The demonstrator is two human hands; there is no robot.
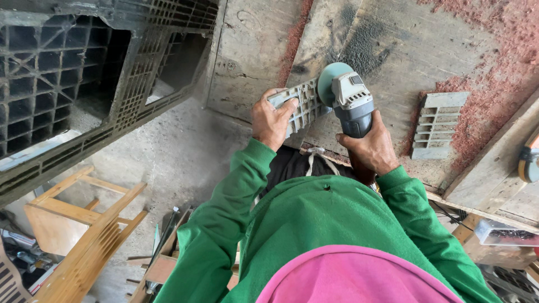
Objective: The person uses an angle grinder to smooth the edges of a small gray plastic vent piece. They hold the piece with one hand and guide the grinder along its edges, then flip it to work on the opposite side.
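From the head camera I look straight down on a person in a green sweatshirt (314,224) at a worn wooden tabletop (393,50) dusted with reddish sawdust (505,62). My view shows the left hand (272,119) clenched around a grey ribbed plastic piece (303,106), fingers wrapped over its near end and holding it at the tabletop's edge. The right hand (370,147) is grasping the body of a grey angle grinder (352,104), whose round disc (330,81) sits against the far end of the plastic piece, touching or all but touching it; I cannot tell whether the disc is turning. A second grey ribbed plastic piece (437,124) lies flat on the tabletop well to the right of the grinder, beside the sawdust. At the far right edge, part of another round tool (529,158) shows on a lower board. To the upper left, a large dark plastic pallet (73,78) with a grid of openings leans above the concrete floor (179,151), and a light wooden frame (84,224) stands at the lower left, near scattered scraps and tools.
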